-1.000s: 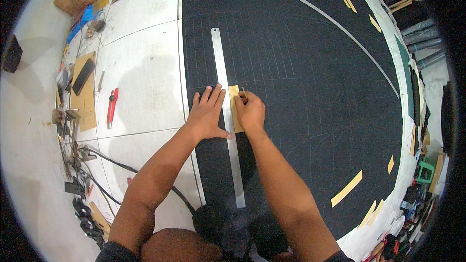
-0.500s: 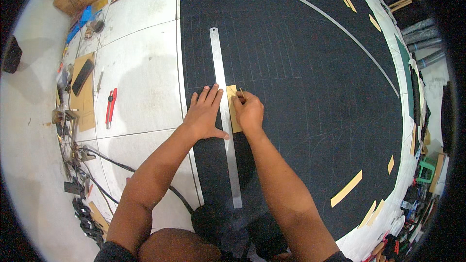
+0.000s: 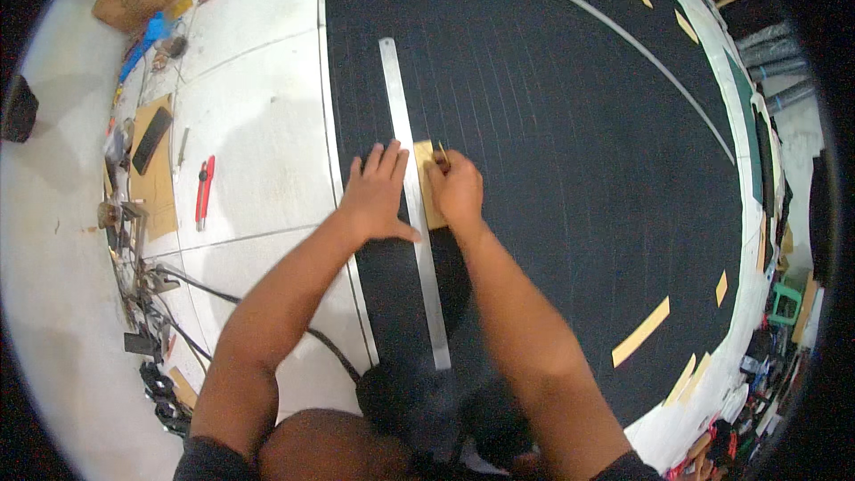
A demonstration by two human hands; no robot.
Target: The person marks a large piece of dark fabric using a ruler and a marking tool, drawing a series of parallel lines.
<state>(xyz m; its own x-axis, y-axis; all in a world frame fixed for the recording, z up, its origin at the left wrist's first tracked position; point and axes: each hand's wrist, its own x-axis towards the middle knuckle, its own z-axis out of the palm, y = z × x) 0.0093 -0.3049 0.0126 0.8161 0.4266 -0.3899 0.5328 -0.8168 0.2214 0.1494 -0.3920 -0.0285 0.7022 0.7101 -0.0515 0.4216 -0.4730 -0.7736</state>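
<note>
A long steel ruler (image 3: 398, 93) lies lengthwise over dark sheet material (image 3: 534, 223) marked with faint pale lines. My left hand (image 3: 376, 200) is spread flat, its fingertips and thumb pressing on the ruler's left side. Along the ruler's right edge sits a small tan card strip (image 3: 424, 153), upright in the picture. My right hand (image 3: 459, 189) is closed in a pinch at that card, around a thin pencil-like stick (image 3: 442, 151) whose end sticks out above the fingers. The stick's lower tip is hidden by my fingers.
A curved grey strip (image 3: 641, 52) lies at the far right, with several tan strips (image 3: 641, 332) near the right edge. On the white surface at left are a red utility knife (image 3: 205, 193), a black phone-like object (image 3: 151, 141) on brown card, and a dark cable (image 3: 329, 349).
The whole view has shifted slightly, so ruler, card and hands sit a little higher in it. Both hands keep about the same pose against the ruler and card.
</note>
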